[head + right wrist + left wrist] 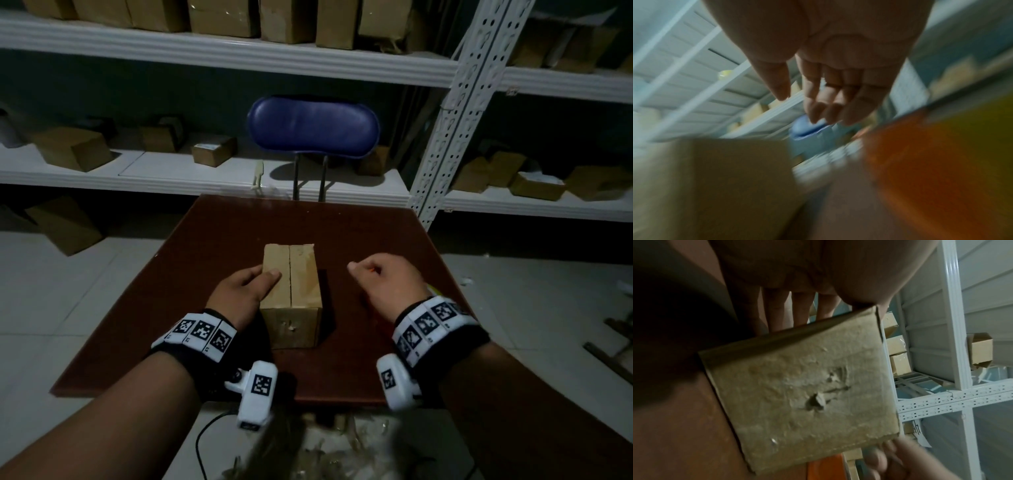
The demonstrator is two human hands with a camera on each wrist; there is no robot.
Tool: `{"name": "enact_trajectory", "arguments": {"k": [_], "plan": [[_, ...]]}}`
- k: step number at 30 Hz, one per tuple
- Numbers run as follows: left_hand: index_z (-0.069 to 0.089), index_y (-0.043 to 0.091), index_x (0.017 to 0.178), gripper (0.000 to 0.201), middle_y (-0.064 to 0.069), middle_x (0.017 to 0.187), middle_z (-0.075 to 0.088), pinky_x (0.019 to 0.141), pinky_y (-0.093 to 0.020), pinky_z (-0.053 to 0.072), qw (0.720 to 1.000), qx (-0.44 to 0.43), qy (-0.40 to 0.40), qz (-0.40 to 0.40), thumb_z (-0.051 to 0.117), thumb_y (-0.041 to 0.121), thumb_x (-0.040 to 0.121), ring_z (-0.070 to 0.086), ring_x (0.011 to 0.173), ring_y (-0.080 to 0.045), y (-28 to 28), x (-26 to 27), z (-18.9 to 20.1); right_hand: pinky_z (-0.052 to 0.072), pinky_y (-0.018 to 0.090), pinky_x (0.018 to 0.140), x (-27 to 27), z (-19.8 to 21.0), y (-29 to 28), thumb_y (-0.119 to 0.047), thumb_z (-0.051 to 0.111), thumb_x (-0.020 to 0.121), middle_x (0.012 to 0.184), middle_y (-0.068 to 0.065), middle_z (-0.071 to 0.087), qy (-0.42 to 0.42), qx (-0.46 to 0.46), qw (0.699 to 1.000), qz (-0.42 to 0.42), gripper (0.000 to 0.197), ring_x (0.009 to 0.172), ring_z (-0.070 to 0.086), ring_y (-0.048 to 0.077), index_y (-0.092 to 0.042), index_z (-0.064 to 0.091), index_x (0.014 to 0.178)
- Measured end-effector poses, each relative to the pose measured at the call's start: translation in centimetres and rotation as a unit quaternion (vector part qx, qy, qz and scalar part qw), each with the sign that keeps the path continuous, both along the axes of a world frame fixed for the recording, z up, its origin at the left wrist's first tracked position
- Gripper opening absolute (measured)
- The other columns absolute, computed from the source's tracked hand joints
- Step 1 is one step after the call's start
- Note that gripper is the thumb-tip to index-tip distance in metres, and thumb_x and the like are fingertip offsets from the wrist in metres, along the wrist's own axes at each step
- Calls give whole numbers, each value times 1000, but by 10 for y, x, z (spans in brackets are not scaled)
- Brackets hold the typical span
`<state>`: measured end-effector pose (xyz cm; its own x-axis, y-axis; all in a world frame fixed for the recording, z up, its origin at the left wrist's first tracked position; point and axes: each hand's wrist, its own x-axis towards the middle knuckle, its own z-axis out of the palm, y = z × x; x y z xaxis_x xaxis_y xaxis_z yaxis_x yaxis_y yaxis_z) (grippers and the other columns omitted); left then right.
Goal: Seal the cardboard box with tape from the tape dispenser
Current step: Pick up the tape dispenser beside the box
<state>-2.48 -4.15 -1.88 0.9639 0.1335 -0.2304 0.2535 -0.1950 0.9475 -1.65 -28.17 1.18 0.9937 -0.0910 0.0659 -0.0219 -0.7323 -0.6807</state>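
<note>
A: Cardboard box (290,291) is found mid-table (376,240), flaps closed, centre seam untaped. Left hand (245,291) is clamped on its 9 o'clock side, thumb on top, fingers (777,313) down the wall; it is probably held so the flaps stay down.

B: Right hand (387,284)?

A: Loosely curled, nothing grasped, at 3 o'clock of the box. An orange-yellow thing (941,162), maybe the tape dispenser, is blurred beneath it.

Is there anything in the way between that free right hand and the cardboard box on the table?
Nothing visible. The right hand hovers just right of the cardboard box, with only bare table between them. The left hand holds the box's opposite side, thumb on top, so it does not block the approach.
</note>
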Motion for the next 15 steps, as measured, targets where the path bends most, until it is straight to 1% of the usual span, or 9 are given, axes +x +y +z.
{"name": "enact_trajectory", "arguments": {"k": [1,2,4,6,9,10,11,13,15], "plan": [[70,26,118,32,12,97,73,60,-14,43,1000,-1,0,1,66,43,91,67,81,0,0,0,0,51,35,79,3,5,-10,-50,61,93,95,-1,74,6,-43,999,-20,30,93,68,22,-23,73,94],[70,27,117,30,13,96,74,59,-13,43,1000,-8,3,1,67,42,91,68,80,0,0,-1,1,48,33,79,6,6,-18,-53,61,92,104,0,72,32,-88,995,-36,33,99,66,24,-23,71,102],[71,27,116,28,12,96,75,60,-13,45,1000,-20,6,-4,67,41,91,69,81,-2,0,-1,2,49,33,81,10,5,-31,-60,60,88,114,3,69,101,-193,975,-47,48,102,65,26,-23,64,117],[72,26,116,30,9,99,76,68,-19,49,1000,-27,8,-3,69,41,90,71,87,-7,1,0,1,54,37,83,10,1,-36,-67,61,83,117,5,67,153,-271,950,-41,65,101,65,28,-20,57,127],[71,26,118,37,5,103,77,85,-30,54,1000,-23,10,3,71,46,87,72,94,-13,1,1,0,56,39,80,8,-8,-35,-69,66,78,118,6,65,187,-317,929,-19,82,99,66,28,-18,43,138],[71,25,119,40,5,105,77,88,-32,54,1000,-20,11,4,72,47,86,72,95,-13,1,2,1,56,39,80,7,-11,-32,-68,68,78,121,7,64,194,-329,924,-12,88,101,66,28,-16,38,142],[71,24,118,39,5,106,76,86,-30,54,1000,-18,8,4,71,47,86,71,94,-12,1,2,1,55,38,81,7,-14,-29,-66,70,79,124,8,63,200,-338,920,-5,93,104,65,28,-13,33,146],[71,25,115,34,6,105,75,74,-23,49,1000,-11,1,3,68,46,89,69,91,-8,-1,-1,5,54,39,86,7,-16,-24,-56,72,83,131,11,61,208,-348,914,2,98,110,65,29,-9,23,153],[72,25,115,39,7,105,72,72,-22,44,1000,19,0,0,64,53,90,65,90,-5,-2,-3,8,54,40,90,8,-18,-25,-45,69,90,132,12,61,205,-353,913,4,88,111,65,30,-8,21,154]]}}
